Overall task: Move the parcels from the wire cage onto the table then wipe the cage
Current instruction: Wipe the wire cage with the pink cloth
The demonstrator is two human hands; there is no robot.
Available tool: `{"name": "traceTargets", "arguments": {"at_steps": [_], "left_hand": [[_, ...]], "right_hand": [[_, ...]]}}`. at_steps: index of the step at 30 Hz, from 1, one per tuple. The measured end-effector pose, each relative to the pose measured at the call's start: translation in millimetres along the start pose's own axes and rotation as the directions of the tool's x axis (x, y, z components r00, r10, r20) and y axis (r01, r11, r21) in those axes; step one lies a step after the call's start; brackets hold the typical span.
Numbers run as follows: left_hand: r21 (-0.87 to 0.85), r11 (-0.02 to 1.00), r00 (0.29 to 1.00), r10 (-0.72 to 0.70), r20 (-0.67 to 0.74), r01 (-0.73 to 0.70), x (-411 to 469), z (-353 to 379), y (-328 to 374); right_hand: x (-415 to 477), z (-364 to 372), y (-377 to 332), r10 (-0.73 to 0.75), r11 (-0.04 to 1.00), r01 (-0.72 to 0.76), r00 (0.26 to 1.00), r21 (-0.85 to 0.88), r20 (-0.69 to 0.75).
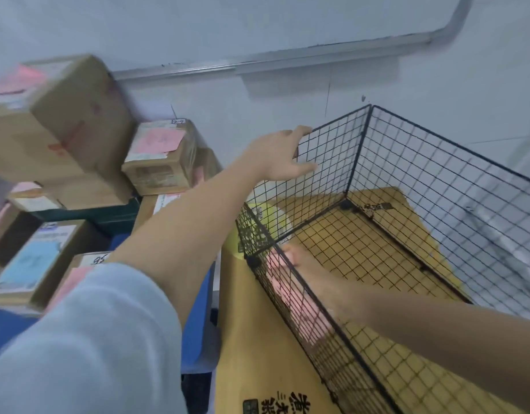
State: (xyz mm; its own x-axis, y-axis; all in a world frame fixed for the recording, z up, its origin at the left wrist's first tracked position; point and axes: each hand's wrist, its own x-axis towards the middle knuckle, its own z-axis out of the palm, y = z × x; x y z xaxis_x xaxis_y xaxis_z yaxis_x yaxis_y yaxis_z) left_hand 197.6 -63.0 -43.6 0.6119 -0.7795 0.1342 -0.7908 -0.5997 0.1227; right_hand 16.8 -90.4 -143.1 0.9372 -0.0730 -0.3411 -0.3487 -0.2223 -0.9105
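The black wire cage (436,180) stands on a big brown carton (257,339) and holds no parcels. My left hand (278,153) grips the top edge of the cage's far left panel, fingers over the wire and thumb on the outside. Inside the cage, my right hand (314,276) is low at the near left corner and holds a pink cloth (290,291) against the side panel. Several parcels lie stacked to the left: a large blurred carton (57,115), a small box with a pink label (159,156) and a box with a blue label (34,258).
The parcels rest on a blue table (195,324) beside the carton. A yellow-green object (269,216) sits just behind the cage's left panel. A white wall with a metal rail (287,55) backs the scene. A padlock-like clip (374,208) lies at the cage's far corner.
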Motion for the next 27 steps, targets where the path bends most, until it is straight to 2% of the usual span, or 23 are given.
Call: {"name": "traceTargets", "arguments": {"at_steps": [3, 8, 12, 17, 20, 23, 27], "left_hand": [[0.059, 0.996, 0.998, 0.068, -0.004, -0.067, 14, -1, 2], [0.132, 0.987, 0.995, 0.081, 0.065, -0.089, 15, -1, 0], [0.184, 0.982, 0.997, -0.049, 0.058, 0.038, -16, -7, -8], [0.221, 0.949, 0.969, -0.242, 0.054, 0.225, -47, -20, -9], [0.104, 0.939, 0.935, -0.338, 0.109, 0.327, -54, -20, -7], [0.064, 0.907, 0.881, -0.421, 0.215, 0.417, -53, -12, -6], [0.042, 0.879, 0.858, -0.473, 0.203, 0.475, -52, -14, 0]], "right_hand": [[9, -3, -9, 0.055, 0.998, -0.056, 0.998, 0.038, 0.033], [19, 2, 2, 0.198, 0.969, -0.188, 0.979, 0.159, -0.046], [24, 6, -3, 0.204, 0.973, -0.193, 0.976, 0.129, -0.074], [29, 0, -16, 0.262, 0.948, -0.227, 0.954, 0.223, -0.143], [28, -8, -23, 0.225, 0.959, -0.193, 0.964, 0.21, -0.143], [28, -9, -31, 0.189, 0.962, -0.159, 0.974, 0.22, -0.124], [31, -8, -40, 0.164, 0.959, -0.13, 0.979, 0.254, -0.118]]}}
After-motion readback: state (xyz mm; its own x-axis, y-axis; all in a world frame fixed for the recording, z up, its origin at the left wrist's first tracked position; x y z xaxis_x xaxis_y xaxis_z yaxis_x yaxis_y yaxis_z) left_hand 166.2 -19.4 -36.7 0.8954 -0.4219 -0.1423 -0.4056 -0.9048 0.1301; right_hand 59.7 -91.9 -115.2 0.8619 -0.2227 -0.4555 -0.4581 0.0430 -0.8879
